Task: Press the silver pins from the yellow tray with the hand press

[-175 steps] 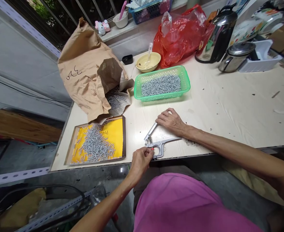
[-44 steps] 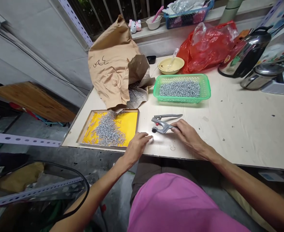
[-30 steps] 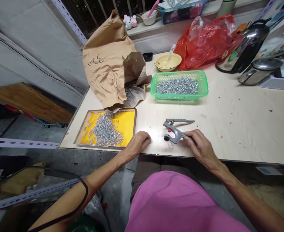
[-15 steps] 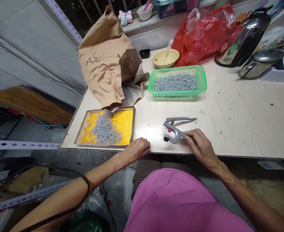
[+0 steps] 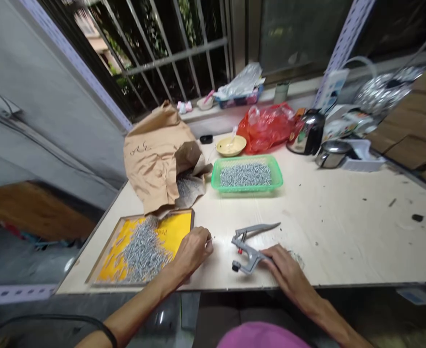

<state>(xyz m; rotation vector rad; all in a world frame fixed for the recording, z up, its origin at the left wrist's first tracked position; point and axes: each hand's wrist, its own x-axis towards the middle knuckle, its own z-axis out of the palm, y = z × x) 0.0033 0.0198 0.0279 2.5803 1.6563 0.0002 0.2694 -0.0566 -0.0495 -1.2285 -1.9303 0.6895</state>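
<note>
My right hand is closed round one handle of grey snap pliers, whose jaws point left with a black round pad at the lower tip. The other handle stands spread away, with a spring and a red part between. My left hand is closed in a pinch at the right edge of a shallow tray; something tiny shows at its fingertips, too small to name. A heap of small silvery metal pins lies on the tray's yellow lining. A green basket behind holds many similar pieces.
An open brown paper bag with more metal pieces leans behind the tray. Farther back are a cream bowl, a red plastic bag, a kettle and a steel pot. Dark specks dot the table's right side.
The head view has tilted up, showing more of the window. My left hand has moved from the table's front edge up beside the tray. My right hand still holds the pliers.
</note>
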